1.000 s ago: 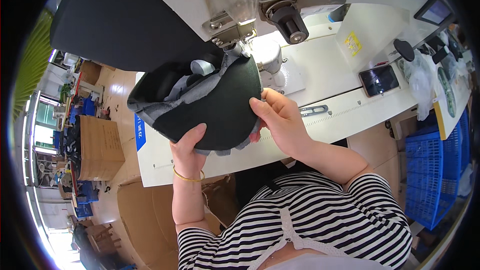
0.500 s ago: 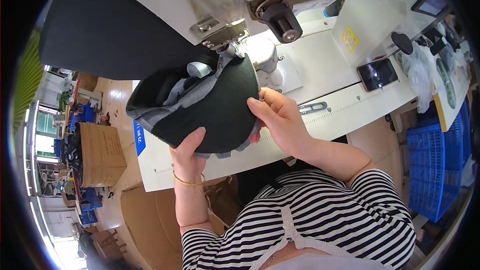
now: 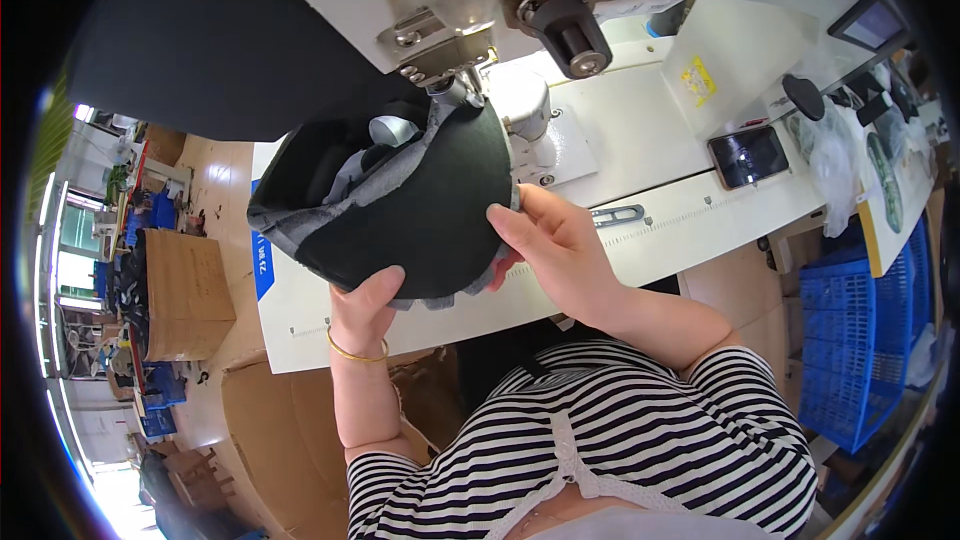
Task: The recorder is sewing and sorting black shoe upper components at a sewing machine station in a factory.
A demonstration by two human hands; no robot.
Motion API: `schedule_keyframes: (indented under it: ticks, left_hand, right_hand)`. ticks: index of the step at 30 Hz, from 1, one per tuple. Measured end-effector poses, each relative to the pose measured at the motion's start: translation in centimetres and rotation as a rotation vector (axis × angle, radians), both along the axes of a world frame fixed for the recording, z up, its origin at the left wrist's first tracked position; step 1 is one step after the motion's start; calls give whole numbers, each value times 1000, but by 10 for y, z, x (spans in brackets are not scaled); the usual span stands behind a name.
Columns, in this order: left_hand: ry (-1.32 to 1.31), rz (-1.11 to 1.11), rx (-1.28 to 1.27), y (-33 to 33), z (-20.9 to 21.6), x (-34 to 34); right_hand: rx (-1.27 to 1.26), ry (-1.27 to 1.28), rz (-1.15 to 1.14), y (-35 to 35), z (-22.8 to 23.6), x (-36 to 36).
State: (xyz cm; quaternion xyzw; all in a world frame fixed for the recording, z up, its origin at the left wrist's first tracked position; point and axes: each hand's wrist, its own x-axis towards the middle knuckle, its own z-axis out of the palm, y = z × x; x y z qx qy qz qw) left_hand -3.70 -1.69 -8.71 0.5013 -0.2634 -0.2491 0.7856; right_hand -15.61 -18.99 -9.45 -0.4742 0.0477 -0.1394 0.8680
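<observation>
Right hand (image 3: 560, 250): grasping; the right edge of the curved black fabric shell (image 3: 420, 200) is pinched between thumb and forefinger, on the near side of the sewing-machine head (image 3: 450, 65) and a little to its right.
Left hand (image 3: 365, 305): grasping too; the near edge is gripped with the thumb laid flat on the outer face, fingers hidden beneath; farther from the sewing-machine head than the other.
Shell: held right up to the sewing-machine head, its upper corner tucked under the metal foot; whether the needle is in the cloth cannot be told.
Long axis: slanted from the sewing-machine head down to the left, toward the body; the right-hand edge is run from that corner straight to the pinch.
Outer face: smooth, matte, bowed outward like a cap panel.
Grey lining (image 3: 375, 185): soft-looking, fuzzy, banded along the open rim.
Grey tabs (image 3: 440, 302): ragged, scalloped, peeping out along the near edge.
Slotted metal strip (image 3: 618, 215): flat, round-ended, laid right of the sewing-machine head, on its near side.
</observation>
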Motion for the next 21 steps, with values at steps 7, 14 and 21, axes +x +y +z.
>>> schedule_keyframes:
  ticks: [7,14,21]
  left_hand:
    - [-9,-7,-17,-9,-2,10]
    - [-22,-3,-17,-18,-1,14]
    - [-78,89,-6,-31,0,8]
  right_hand:
    - [-37,-30,-48,-5,-4,15]
    - [-59,-9,-9,-15,-1,24]
    - [-87,-31,-74,-19,0,30]
